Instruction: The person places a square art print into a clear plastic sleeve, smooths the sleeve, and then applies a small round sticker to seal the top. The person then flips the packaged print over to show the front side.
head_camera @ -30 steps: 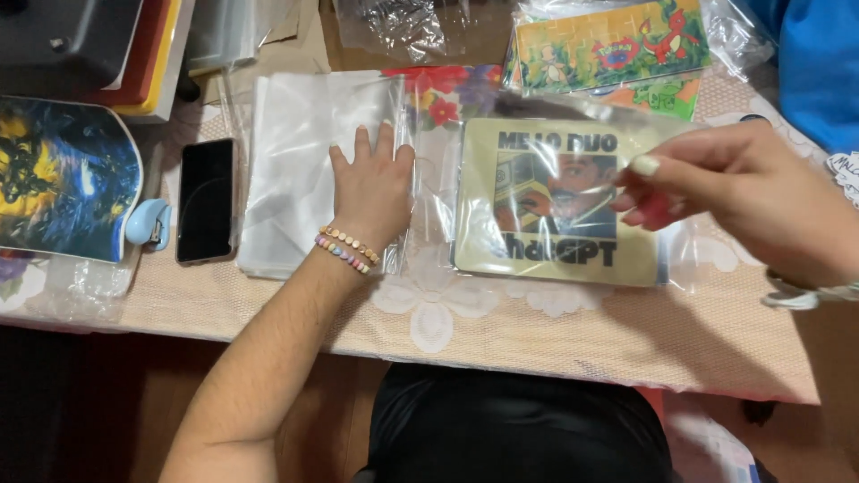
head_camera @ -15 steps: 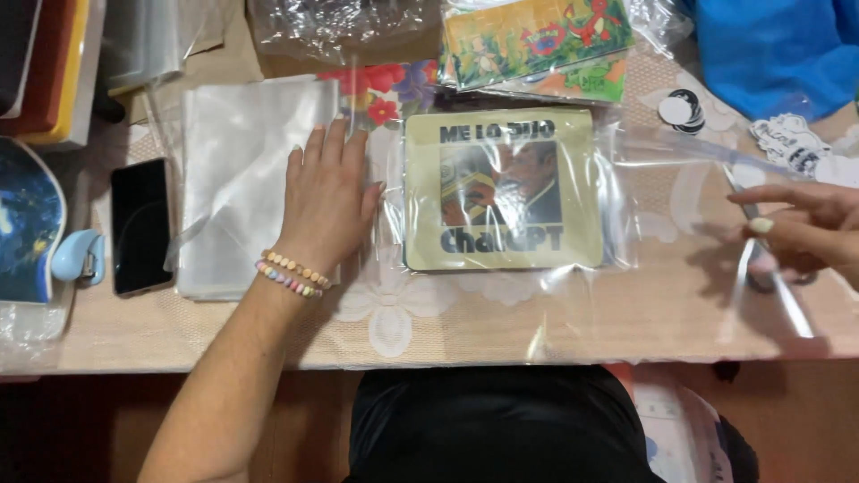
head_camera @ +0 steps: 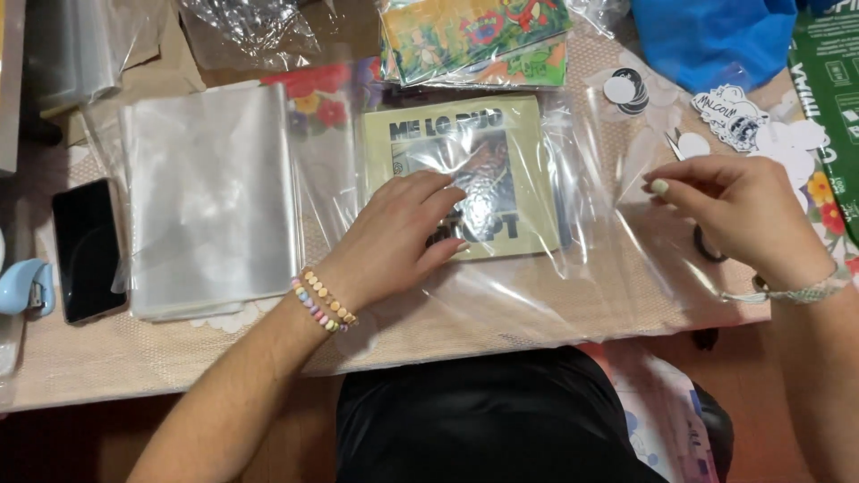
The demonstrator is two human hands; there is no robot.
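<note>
My left hand [head_camera: 394,246] lies flat — open — on the bagged booklet [head_camera: 465,174]; my right hand [head_camera: 738,215] pinches the clear bag's [head_camera: 608,241] edge beside it.

- Two hands: the left hand [head_camera: 394,246] and the right hand [head_camera: 747,215].
- One yellow-green booklet [head_camera: 461,170] in one clear plastic sleeve [head_camera: 582,224].
- One stack of clear sleeves [head_camera: 210,197].
- One black phone [head_camera: 85,250].
- One light blue stapler [head_camera: 22,286].
- One blue bag [head_camera: 707,40].
- Two bracelets: one beaded bracelet [head_camera: 322,300], one woven bracelet [head_camera: 792,291].
- One tabletop [head_camera: 179,353].
</note>
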